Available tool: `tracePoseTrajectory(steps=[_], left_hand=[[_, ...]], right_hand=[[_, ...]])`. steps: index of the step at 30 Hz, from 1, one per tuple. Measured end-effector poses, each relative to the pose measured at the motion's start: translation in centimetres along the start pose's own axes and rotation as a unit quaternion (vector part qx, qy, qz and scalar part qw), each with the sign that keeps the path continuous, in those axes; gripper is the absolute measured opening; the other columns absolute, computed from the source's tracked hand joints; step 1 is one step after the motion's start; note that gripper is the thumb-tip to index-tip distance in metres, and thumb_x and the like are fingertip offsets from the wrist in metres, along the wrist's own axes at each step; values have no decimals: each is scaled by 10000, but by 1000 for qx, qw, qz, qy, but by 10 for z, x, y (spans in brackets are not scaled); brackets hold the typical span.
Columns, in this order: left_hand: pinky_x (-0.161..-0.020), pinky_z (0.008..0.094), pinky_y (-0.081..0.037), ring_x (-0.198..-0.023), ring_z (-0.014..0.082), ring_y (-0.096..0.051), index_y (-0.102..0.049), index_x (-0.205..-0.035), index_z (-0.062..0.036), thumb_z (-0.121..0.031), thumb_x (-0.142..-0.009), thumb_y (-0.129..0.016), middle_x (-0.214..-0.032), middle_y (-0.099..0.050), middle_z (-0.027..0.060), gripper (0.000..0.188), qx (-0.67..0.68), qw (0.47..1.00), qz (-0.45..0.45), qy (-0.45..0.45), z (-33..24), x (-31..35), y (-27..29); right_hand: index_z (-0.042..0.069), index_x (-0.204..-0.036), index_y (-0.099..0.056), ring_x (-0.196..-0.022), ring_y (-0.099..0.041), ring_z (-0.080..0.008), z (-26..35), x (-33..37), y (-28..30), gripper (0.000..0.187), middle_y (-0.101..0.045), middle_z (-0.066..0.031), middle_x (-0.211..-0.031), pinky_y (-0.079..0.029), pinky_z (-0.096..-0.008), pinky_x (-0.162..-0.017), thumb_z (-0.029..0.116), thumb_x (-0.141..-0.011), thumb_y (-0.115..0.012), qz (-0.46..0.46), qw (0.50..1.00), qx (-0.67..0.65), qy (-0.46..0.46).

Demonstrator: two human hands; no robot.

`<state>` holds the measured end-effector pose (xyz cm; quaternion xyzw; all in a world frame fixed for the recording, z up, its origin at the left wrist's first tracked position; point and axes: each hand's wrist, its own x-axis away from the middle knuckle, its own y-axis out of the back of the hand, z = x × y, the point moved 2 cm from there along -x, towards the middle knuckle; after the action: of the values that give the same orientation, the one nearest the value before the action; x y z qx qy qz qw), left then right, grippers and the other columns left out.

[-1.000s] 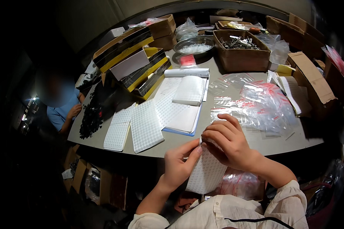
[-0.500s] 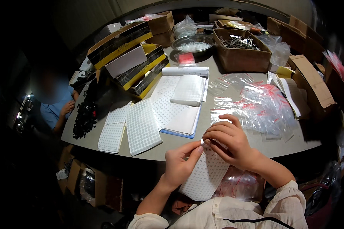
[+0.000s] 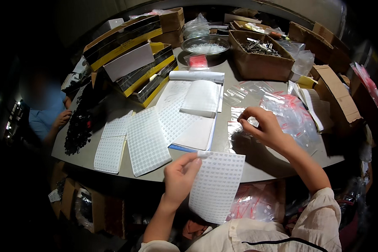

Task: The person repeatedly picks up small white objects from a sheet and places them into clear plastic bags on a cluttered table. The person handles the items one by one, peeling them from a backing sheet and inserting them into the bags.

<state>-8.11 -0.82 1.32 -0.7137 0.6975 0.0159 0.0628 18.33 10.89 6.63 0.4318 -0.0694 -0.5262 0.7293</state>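
My left hand (image 3: 179,175) pinches the top left corner of a white sticker sheet (image 3: 219,185) covered in rows of small printed labels. The sheet hangs over the table's near edge. Away from it, my right hand (image 3: 261,127) hovers above the left side of a spread of clear zip bags with red seal lines (image 3: 287,110). Its thumb and fingertips are closed together, and whatever they hold is too small to make out. A shadow falls on the table under that hand.
Sheets of round stickers (image 3: 149,143) and an open notebook (image 3: 193,132) lie mid-table. Beyond are black-and-yellow boxes (image 3: 126,50), a steel bowl of small clear pieces (image 3: 206,45) and a carton of metal parts (image 3: 260,59). More bags fill a box (image 3: 256,203) below. A person in blue (image 3: 46,111) sits left.
My right hand has left the sheet's top edge and moved up and right over the bags. The sheet now hangs flatter, facing up, held by my left hand alone. The view has shifted slightly.
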Motion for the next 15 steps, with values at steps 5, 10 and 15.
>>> tracePoseTrajectory(steps=[5,10,15], left_hand=[[-619,169,-395,-685,11,-534,-717,-1122,79,-10,-997,-662,-806,-678,-17,163,51,997,-57,-28,-16,-1,34],[-742,209,-524,-790,84,-647,-689,-1095,58,-50,-997,-645,-932,-708,43,152,151,973,-162,-60,-54,-36,85],[-821,252,-555,-885,129,-696,-686,-1158,84,-78,-1029,-614,-1029,-736,101,219,89,979,-157,-99,-64,-107,165]], right_hand=[[59,-1017,-678,-858,-663,-344,-20,20,-11,164,-689,-126,-907,-535,-436,-779,85,-876,-758,61,973,131,181],[52,-1002,-663,-871,-656,-340,-28,9,-8,204,-686,-124,-922,-528,-426,-801,43,-822,-759,29,979,143,140],[46,-969,-647,-924,-649,-320,-52,-29,-13,200,-687,-118,-940,-523,-408,-856,25,-794,-742,-18,941,248,228]])
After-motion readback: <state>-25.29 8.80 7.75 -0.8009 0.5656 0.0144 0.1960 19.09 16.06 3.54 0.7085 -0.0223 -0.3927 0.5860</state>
